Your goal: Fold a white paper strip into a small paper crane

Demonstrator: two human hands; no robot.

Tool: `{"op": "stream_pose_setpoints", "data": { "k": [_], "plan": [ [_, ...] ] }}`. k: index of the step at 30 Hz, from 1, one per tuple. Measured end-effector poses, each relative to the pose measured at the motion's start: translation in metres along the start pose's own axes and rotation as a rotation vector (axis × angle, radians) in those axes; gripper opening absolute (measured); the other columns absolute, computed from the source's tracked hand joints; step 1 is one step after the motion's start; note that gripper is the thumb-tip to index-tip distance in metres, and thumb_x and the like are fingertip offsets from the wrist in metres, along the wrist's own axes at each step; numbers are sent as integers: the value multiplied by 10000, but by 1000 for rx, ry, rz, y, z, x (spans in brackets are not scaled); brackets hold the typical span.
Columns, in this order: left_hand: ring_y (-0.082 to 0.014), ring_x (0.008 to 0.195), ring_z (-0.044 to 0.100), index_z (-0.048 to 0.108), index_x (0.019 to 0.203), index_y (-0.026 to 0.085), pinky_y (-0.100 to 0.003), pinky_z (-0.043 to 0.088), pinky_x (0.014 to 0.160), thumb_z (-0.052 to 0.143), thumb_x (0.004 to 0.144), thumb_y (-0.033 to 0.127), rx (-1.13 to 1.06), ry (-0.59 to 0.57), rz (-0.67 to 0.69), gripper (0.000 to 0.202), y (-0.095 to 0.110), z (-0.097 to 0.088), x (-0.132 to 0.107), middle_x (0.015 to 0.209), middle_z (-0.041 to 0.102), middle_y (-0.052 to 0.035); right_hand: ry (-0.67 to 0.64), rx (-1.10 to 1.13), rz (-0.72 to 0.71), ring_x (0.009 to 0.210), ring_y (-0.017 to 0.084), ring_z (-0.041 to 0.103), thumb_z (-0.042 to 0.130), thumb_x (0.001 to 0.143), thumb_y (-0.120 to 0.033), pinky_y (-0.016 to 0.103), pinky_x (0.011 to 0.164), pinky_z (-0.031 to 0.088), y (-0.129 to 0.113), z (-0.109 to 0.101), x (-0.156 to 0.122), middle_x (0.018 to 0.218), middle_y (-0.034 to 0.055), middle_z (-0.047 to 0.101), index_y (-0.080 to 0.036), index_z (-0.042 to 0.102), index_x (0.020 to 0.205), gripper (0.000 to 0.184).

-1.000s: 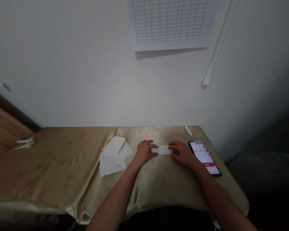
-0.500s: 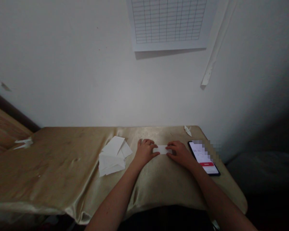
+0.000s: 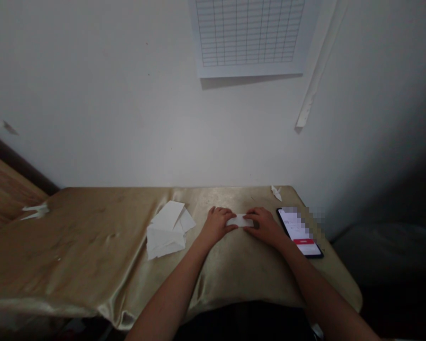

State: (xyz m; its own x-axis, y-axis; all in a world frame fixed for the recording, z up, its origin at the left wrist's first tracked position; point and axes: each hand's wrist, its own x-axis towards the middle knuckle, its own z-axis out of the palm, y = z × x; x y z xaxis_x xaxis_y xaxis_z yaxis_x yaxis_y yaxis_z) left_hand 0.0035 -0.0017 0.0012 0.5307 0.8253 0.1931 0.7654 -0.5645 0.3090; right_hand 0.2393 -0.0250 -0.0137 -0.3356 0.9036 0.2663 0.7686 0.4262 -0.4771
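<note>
While the left hand [image 3: 217, 226] and right hand [image 3: 264, 226], half-curled, hold a white paper strip [image 3: 240, 220] — loose paper sheets [image 3: 166, 231] nearby

Head-worn view, facing forward, looking down

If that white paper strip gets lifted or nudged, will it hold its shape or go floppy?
The white paper strip looks thin and light, so it will probably droop if held by one end alone. Its narrow shape may make it twist easily. On the glossy cloth, it would likely slide under a light push from the left hand.
</note>
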Motion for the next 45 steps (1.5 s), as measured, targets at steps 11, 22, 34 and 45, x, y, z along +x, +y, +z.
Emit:
{"op": "stream_pose_setpoints", "data": {
  "k": [11,22,34,45],
  "plan": [
    [-252,1201,605,746,1162,292,-416,417,1073,747,873,387,-43,22,18,304,-6,0,1,1267,706,-28,11,-13,-71,1183,259,557,720,839,-289,481,1103,353,-3,-2,0,1199,72,655,-263,744,1073,237],
    [-245,1203,622,805,1036,316,-413,422,1100,794,831,368,-152,60,8,213,-22,13,6,1269,710,-35,81,-81,-176,1067,210,604,618,948,-242,426,1048,383,-3,12,4,1071,53,695,-233,737,974,123],
    [-238,1154,604,785,988,296,-420,418,1056,794,816,270,-153,107,-39,175,-12,15,6,1182,704,-23,124,-103,-40,1059,225,605,613,944,-222,423,1045,356,-7,12,9,1025,52,705,-225,713,1018,124],
    [-256,1169,548,769,1032,323,-438,371,1067,842,759,380,-152,92,-49,288,-14,20,6,1191,650,-33,98,-87,88,1070,238,558,587,955,-274,396,985,364,-3,14,9,1023,57,695,-232,725,972,144]
  ]
}}
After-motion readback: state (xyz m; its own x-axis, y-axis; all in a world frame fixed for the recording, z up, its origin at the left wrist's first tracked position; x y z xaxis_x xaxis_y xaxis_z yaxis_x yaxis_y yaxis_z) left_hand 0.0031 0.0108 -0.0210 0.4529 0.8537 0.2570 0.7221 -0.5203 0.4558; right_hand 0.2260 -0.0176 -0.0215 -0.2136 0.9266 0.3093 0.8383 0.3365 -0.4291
